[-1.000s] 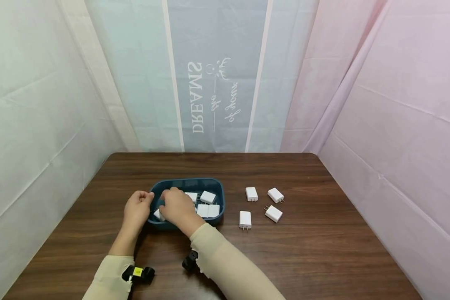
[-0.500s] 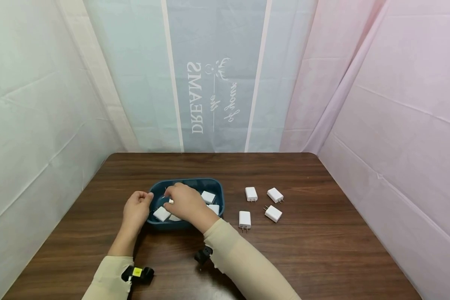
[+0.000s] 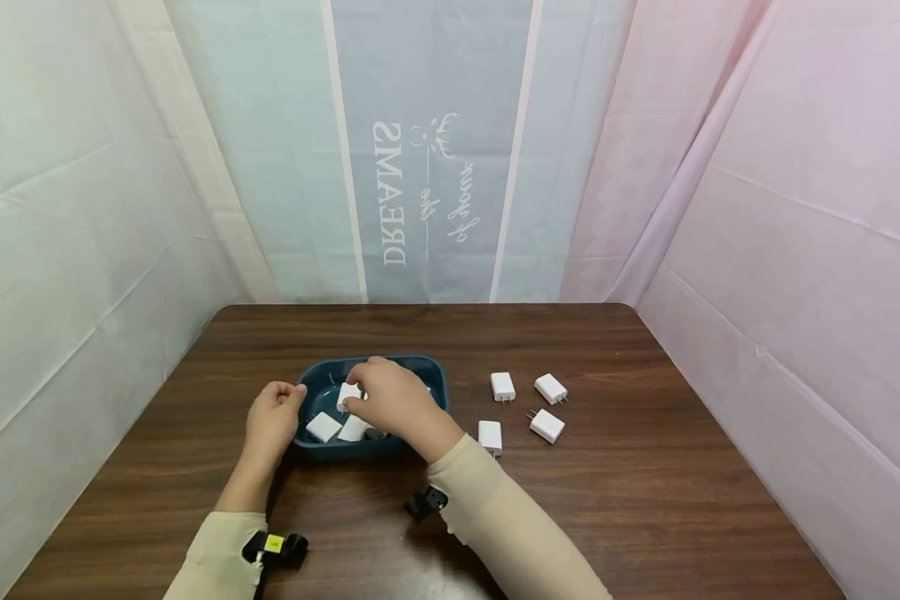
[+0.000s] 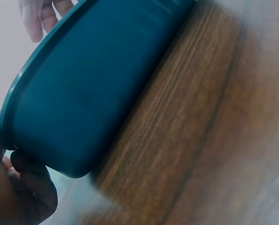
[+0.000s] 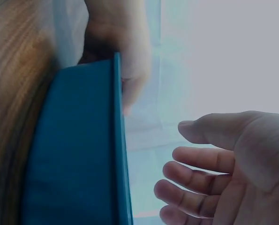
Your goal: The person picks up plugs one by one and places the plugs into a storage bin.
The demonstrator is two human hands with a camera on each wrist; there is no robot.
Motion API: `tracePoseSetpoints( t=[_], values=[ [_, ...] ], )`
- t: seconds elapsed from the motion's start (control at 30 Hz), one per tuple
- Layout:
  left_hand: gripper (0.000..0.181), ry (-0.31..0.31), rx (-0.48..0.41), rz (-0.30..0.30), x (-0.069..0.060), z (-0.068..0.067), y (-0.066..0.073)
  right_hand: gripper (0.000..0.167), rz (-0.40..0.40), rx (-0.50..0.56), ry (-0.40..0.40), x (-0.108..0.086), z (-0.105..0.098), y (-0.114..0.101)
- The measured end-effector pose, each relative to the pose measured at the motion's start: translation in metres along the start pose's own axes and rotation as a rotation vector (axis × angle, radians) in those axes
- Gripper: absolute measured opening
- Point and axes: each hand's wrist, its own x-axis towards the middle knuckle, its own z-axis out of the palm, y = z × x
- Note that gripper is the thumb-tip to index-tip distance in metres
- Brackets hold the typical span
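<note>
A dark blue plastic basin [image 3: 337, 451] stands on the table. My left hand [image 3: 273, 417] grips the rim at its left end; the left wrist view has the thumb and curled fingers [image 4: 36, 183] at that corner. White charger plugs lie inside, among them one charger [image 3: 324, 427] at the front left and another charger [image 3: 353, 428] beside it. Over the basin is my right hand [image 3: 393, 400], near a third charger [image 3: 347, 394]. In the right wrist view its fingers [image 5: 188, 180] are loosely bent, apart from the thumb, with nothing between them. The hand hides the basin's right part.
Several more white chargers lie on the brown wooden table [image 3: 645, 500] right of the basin, such as one charger [image 3: 502, 386] and a nearer charger [image 3: 489, 435]. Fabric curtains [image 3: 435, 250] enclose the back and sides.
My right hand has moved to the right across the basin, uncovering chargers at the left and covering those at the right. The left hand has stayed on the rim.
</note>
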Motion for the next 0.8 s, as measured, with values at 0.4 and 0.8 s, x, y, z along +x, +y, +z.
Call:
tracePoseSetpoints(
  t=[0.4, 0.8],
  values=[
    [0.035, -0.013, -0.021, -0.008, -0.001, -0.001, 0.0, 0.039, 0.074, 0.028, -0.011, -0.01, -0.027, 0.015],
    [0.036, -0.018, -0.006, -0.011, -0.002, -0.002, 0.002, 0.043, 0.143, 0.041, -0.03, -0.015, -0.048, 0.038]
  ],
)
